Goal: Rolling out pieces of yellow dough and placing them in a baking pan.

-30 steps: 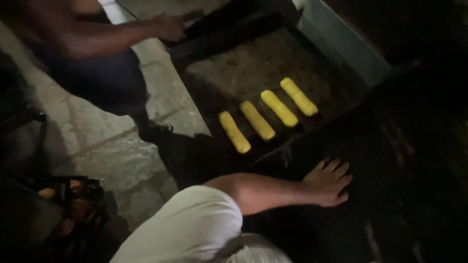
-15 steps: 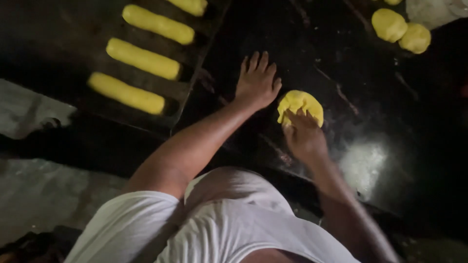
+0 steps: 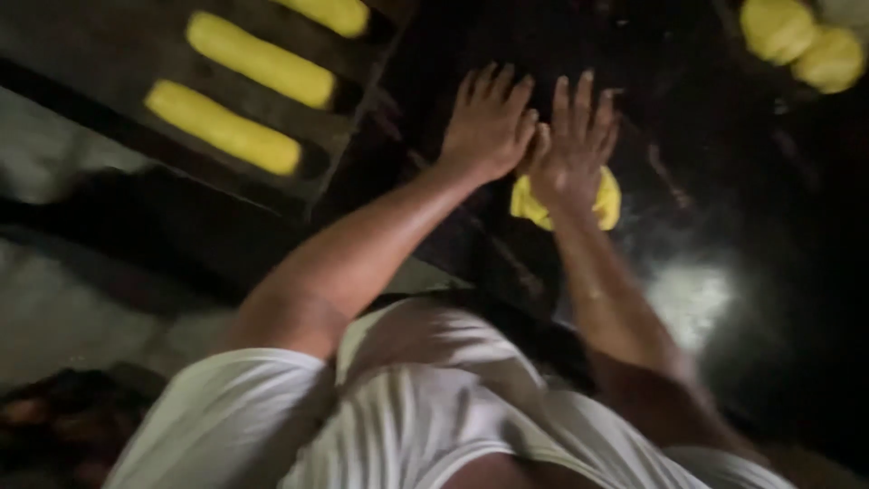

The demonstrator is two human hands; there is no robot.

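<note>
Both hands lie flat and side by side on the dark desk [image 3: 742, 380], fingers spread and pointing away from the body; the left hand [image 3: 489, 122] rests with its palm down on the bare surface, its grip open and holding nothing; the right hand [image 3: 575, 145] presses palm-down on a lump of yellow dough [image 3: 605, 201], its grip open too, the fingers stretched past the dough rather than curled around it; the two hands touch at their inner edges. The dough sits on the desk under the right palm, showing at the heel of the hand on both sides of the wrist. To the left lies a dark baking tray [image 3: 109, 50] carrying long yellow dough rolls [image 3: 224, 127] set in parallel; at the upper right corner, well apart from the hands, rest two round yellow dough balls [image 3: 801, 45]. A white shirt [image 3: 407, 417] fills the lower edge; the picture is blurred.
</note>
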